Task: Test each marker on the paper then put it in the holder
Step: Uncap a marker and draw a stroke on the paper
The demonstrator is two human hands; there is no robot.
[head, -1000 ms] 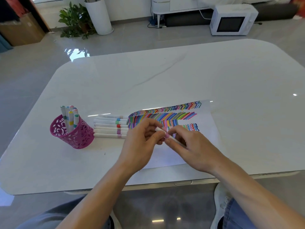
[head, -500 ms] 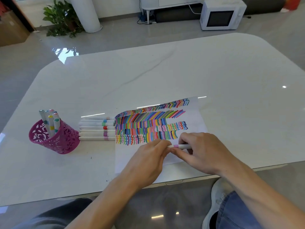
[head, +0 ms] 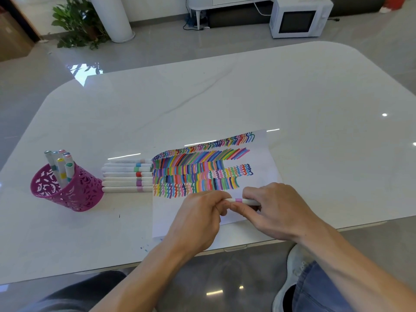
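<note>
both hands meet over the lower, blank part of the white paper sheet (head: 166,218), whose upper half is filled with rows of coloured test strokes. the left hand (head: 198,224) pinches the left end of a slim white marker with a pink band (head: 239,200) in a fingertip grip; the right hand (head: 279,210) has its grip curled round the marker's right part, with one finger underneath. the marker lies level and low over the sheet; whether it touches the paper cannot be told.

a second ago this marker was held tilted and higher, in front of the coloured rows; half a second ago it had come down to the blank margin and gone level; now it sits much the same, so the hands have settled into a two-handed hold at the cap end. the tip is hidden, so pulling the cap off or pushing it on cannot be told; no fresh stroke shows beside the hands, so this marker's test is probably yet to come.

the magenta perforated cup holder (head: 74,195) stands at the left of the glossy white bench (head: 270,91) with several markers leaning inside. a row of white banded markers (head: 127,175) lies between holder and paper, likely waiting their turn; much of the task remains.
</note>
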